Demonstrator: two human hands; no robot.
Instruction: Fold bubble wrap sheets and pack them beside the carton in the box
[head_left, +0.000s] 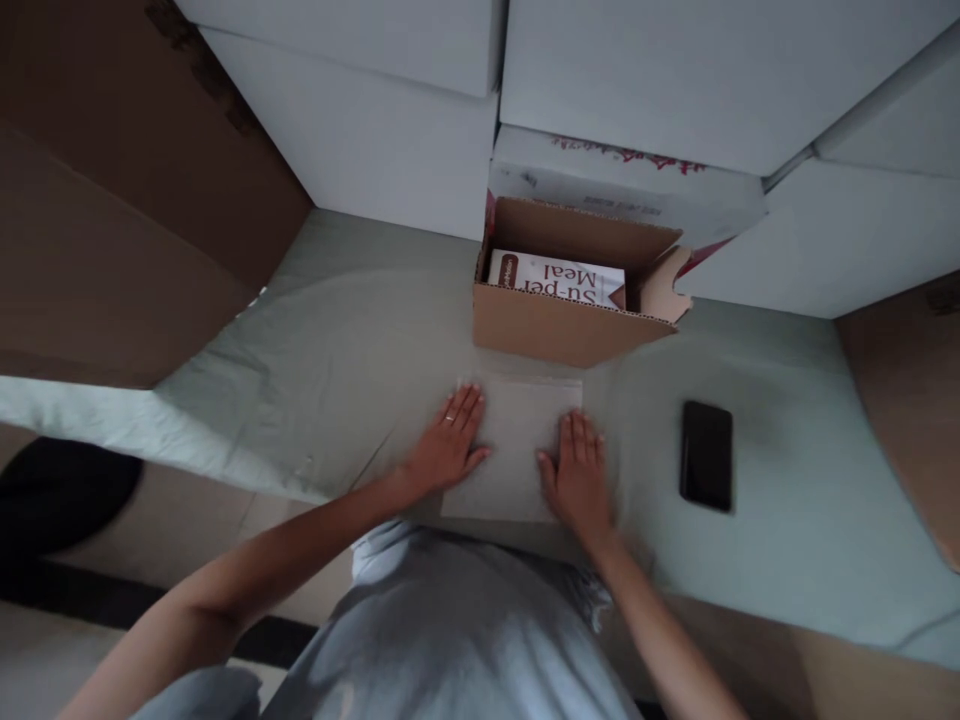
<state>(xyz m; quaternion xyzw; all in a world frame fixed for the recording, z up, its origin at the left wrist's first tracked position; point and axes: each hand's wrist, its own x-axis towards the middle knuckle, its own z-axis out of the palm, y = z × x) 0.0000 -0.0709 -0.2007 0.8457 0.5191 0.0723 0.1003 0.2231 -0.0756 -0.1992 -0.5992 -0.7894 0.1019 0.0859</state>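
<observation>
Both left hand (448,450) and right hand (576,478) lie flat and spread on the sheet (517,440), clasping nothing; the box (559,325) beyond sits open, one packet (556,280) inside.

The open carton (555,325) is plain corrugated brown. The packet (559,280) inside it is white with maroon lettering. In front of the carton, the flat sheet (514,450) is dull grey-beige and unprinted. To the carton's right, the phone (706,455) is glossy black. The desk cloth (360,330) beneath it is pale grey-green. Behind the carton, the stacked boxes (375,150) are white, and one box (622,180) has red print.
</observation>
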